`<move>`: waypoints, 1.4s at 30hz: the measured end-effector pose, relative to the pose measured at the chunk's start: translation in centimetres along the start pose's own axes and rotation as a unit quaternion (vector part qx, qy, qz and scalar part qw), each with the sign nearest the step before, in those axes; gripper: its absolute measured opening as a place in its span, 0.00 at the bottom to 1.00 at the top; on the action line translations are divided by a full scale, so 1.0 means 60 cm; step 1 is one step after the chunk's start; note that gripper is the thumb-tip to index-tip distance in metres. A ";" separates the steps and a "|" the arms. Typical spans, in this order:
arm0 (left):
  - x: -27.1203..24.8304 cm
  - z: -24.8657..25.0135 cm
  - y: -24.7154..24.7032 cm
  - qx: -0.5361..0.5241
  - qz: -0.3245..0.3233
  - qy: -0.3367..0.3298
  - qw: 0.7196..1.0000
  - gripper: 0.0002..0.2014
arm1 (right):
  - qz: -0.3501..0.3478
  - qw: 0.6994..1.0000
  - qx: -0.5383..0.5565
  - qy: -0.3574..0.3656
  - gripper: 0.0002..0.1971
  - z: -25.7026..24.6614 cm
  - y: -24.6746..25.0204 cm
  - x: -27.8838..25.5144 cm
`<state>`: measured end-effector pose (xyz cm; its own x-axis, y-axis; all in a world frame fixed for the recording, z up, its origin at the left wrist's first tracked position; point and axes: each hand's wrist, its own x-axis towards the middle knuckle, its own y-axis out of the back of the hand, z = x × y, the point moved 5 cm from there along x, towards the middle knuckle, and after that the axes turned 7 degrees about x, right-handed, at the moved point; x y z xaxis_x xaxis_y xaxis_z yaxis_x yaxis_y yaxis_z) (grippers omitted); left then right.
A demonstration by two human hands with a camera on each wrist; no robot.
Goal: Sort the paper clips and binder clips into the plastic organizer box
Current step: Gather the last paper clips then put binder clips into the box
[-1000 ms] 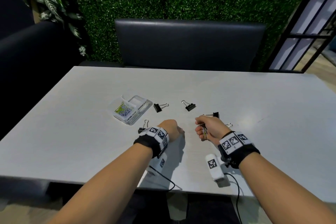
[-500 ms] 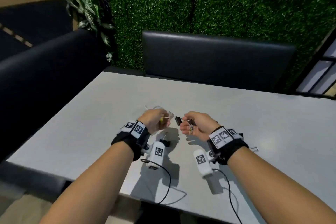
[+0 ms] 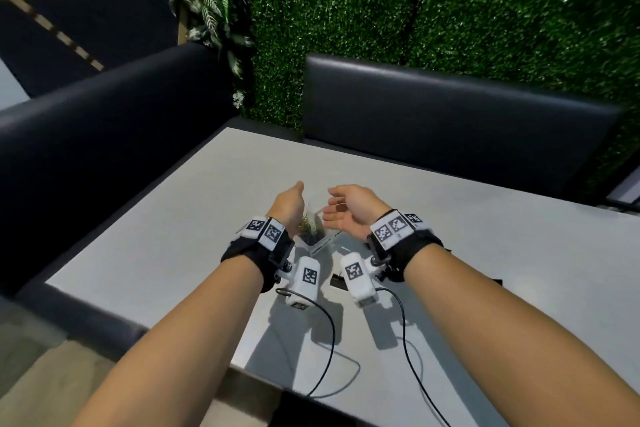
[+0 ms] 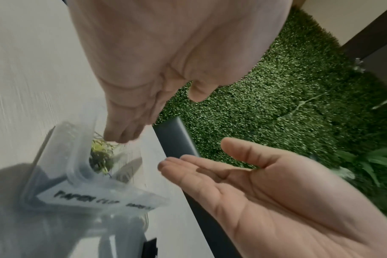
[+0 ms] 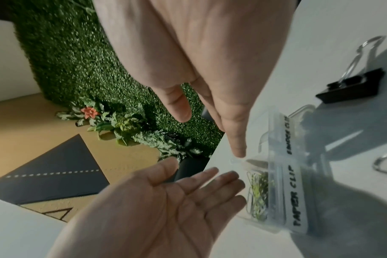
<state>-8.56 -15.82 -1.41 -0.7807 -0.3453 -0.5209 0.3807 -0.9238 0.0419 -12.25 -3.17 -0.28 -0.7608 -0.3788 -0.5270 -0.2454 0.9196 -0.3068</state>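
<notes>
The clear plastic organizer box [image 3: 316, 242] lies on the table between my wrists, with labels reading PAPER CLIP and BINDER CLIP [image 5: 298, 197]. Yellow and green paper clips [image 5: 259, 192] fill one compartment [image 4: 99, 155]. My left hand [image 3: 291, 202] and my right hand [image 3: 338, 211] hover just over the box, palms facing each other, fingers straight, holding nothing. The left fingertips [image 4: 121, 136] hang over the paper clips. A black binder clip [image 5: 351, 87] lies on the table beside the box; it also shows between the wrist cameras [image 3: 337, 281].
The white table [image 3: 173, 239] ends near my elbows, where cables [image 3: 329, 340] trail from the wrist cameras. Dark benches [image 3: 450, 114] stand left and behind, backed by a green hedge wall. A wire clip handle [image 5: 386, 165] lies near the box.
Both hands have come over the box and opened. The right hand no longer holds the binder clip, and the left has let go of what it pinched. The head view swung left.
</notes>
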 end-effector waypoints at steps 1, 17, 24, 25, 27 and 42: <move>-0.010 -0.001 -0.002 0.018 -0.005 -0.018 1.000 0.31 | -0.003 1.000 0.011 0.004 0.09 -0.002 0.007 -0.004; -0.059 -0.126 -0.123 0.688 -0.012 -0.210 0.694 0.21 | 0.171 0.796 -0.566 0.125 0.23 0.028 0.192 -0.020; -0.079 -0.101 -0.127 0.656 -0.043 -0.233 0.716 0.12 | 0.040 0.669 -0.737 0.087 0.34 0.039 0.137 0.019; -0.088 -0.096 -0.124 0.638 -0.046 -0.233 0.732 0.12 | 0.040 0.666 -0.739 0.095 0.31 0.036 0.140 0.020; -0.108 -0.071 -0.116 0.593 -0.048 -0.230 0.771 0.11 | 0.044 0.672 -0.730 0.114 0.24 0.031 0.148 0.017; 0.077 0.054 -0.044 0.496 0.065 -0.214 0.839 0.21 | 0.080 0.810 -0.548 0.192 0.08 -0.036 0.102 0.033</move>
<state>-14.77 -15.51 -1.18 -0.9521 -0.2849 -0.1114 0.0427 -0.4843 0.8739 -16.55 1.95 -1.49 -0.9151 -0.3783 -0.1396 -0.3503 0.5744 0.7398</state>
